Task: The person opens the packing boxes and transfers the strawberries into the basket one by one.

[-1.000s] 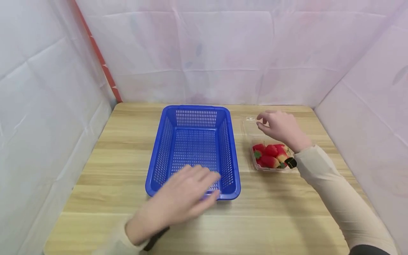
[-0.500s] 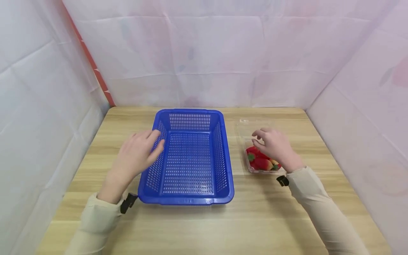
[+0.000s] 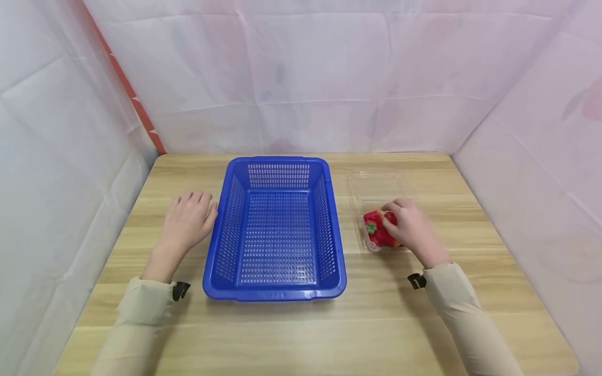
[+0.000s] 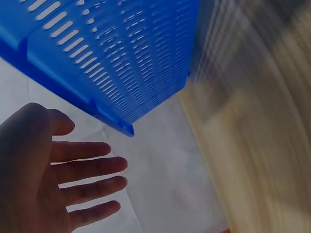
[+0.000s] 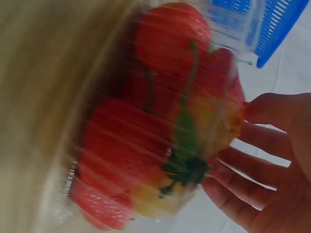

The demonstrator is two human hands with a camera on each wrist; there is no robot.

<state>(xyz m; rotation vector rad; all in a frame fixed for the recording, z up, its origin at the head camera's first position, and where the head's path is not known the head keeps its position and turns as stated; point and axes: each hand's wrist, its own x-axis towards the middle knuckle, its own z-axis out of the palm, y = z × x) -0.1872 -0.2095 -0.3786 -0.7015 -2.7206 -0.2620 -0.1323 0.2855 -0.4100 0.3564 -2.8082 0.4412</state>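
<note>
The right hand (image 3: pixel 409 227) reaches down over red, yellow-tinged strawberries (image 3: pixel 378 232) with green stems; its thumb and fingertips stand apart at the edge of 1 yellow-and-red berry (image 5: pixel 214 121), though whether they clamp it I cannot tell. The left hand (image 3: pixel 187 219) spreads its 4 fingers, slightly parted and nearly straight, just beside the left wall of the blue, rectangular, slotted plastic basket (image 3: pixel 277 295).

The strawberries lie in the near half of a clear plastic hinged box (image 3: pixel 373 187), its lid laid back, right of the basket. Cream long sleeves (image 3: pixel 146 308) cover both arms, with 1 black clip (image 3: pixel 180 290) at each wrist.

Beneath everything is a pale wood-grain table (image 3: pixel 282 339) with rounded corners. Whitish, creased cloth sheets (image 3: pixel 320 62) with faint pink prints enclose 3 sides; a red strip (image 3: pixel 131 99) slants down near the left back corner.
</note>
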